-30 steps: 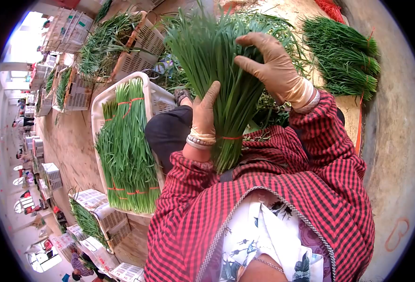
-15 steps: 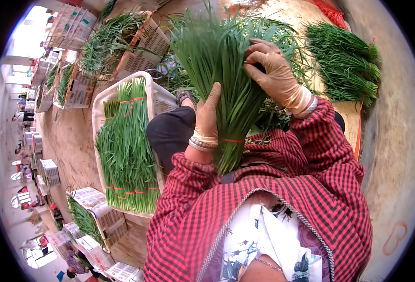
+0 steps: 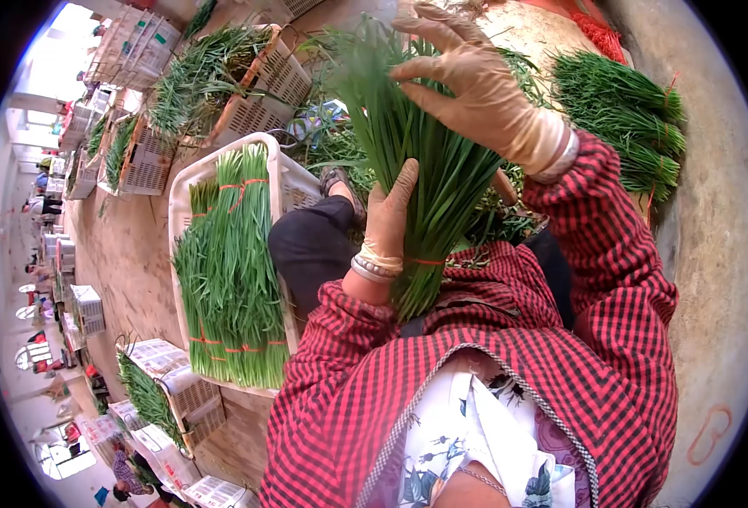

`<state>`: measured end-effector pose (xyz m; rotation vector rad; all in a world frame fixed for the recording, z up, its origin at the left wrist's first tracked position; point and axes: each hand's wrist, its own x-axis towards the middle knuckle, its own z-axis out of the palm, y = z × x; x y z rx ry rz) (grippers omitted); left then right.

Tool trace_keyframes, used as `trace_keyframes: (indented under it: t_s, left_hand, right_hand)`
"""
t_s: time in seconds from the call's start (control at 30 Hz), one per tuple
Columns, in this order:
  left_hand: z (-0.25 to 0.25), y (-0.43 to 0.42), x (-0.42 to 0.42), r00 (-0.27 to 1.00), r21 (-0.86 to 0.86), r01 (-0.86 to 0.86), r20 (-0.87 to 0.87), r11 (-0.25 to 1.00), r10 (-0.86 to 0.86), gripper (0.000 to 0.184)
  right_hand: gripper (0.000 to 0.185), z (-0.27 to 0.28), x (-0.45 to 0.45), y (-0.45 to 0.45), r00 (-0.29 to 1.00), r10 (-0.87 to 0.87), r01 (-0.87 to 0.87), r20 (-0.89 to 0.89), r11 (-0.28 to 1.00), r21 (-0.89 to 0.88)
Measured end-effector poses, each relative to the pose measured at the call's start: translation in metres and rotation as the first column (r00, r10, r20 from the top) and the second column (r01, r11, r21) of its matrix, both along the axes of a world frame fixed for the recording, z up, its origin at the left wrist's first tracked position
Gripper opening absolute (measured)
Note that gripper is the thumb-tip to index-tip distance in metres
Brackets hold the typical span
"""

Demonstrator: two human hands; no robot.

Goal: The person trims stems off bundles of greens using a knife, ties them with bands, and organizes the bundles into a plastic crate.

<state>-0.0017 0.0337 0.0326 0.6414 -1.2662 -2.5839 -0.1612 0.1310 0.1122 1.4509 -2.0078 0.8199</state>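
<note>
A bundle of garlic chives (image 3: pixel 433 203), tied near its cut ends with a red band (image 3: pixel 425 262), stands upright over my lap with its leaf tips away from me. My left hand (image 3: pixel 388 207), in a cream glove, is closed round the bundle's left side, thumb across the front. Beside the upper leaves is my gloved right hand (image 3: pixel 475 93), its fingers spread and partly in front of the leaves. Whether the fingertips touch any leaf is hard to tell; the tips of the bundle are blurred.
Left of my knee, a white crate (image 3: pixel 179 199) holds several tied chive bundles (image 3: pixel 234 254). More bundles (image 3: pixel 615 110) lie at the right, near red netting (image 3: pixel 602 38). Loose leaves (image 3: pixel 336 144) cover the ground ahead. Farther left stand crates (image 3: pixel 277 80) and people.
My right hand has moved up and away from me along the bundle, and its fingers have spread. The bundle, still in my left hand, has shifted slightly right.
</note>
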Motion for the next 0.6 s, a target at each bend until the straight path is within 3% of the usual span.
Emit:
trace_keyframes:
  t_s: [0.23,0.3,0.43,0.6]
  left_hand:
    - [-0.004,0.001,0.002,0.999,0.006,-0.010,-0.040,1.000,0.010,0.037]
    - [-0.004,0.001,0.002,0.999,-0.001,-0.015,-0.032,1.000,0.015,0.036]
    - [-0.007,0.000,0.002,0.997,-0.005,0.004,-0.077,1.000,-0.004,0.036]
    - [-0.008,0.001,0.001,0.997,0.007,0.007,-0.080,1.000,-0.006,0.036]
  right_hand:
    - [0.023,-0.012,-0.001,-0.017,0.999,-0.053,0.053,0.004,0.996,0.072]
    - [0.027,-0.012,0.000,-0.017,0.991,-0.133,0.125,0.023,0.969,0.214]
    - [0.024,-0.014,-0.002,-0.017,0.997,-0.059,0.048,0.057,0.984,0.174]
    - [0.018,-0.022,-0.002,-0.020,0.990,-0.091,0.071,0.106,0.981,0.179]
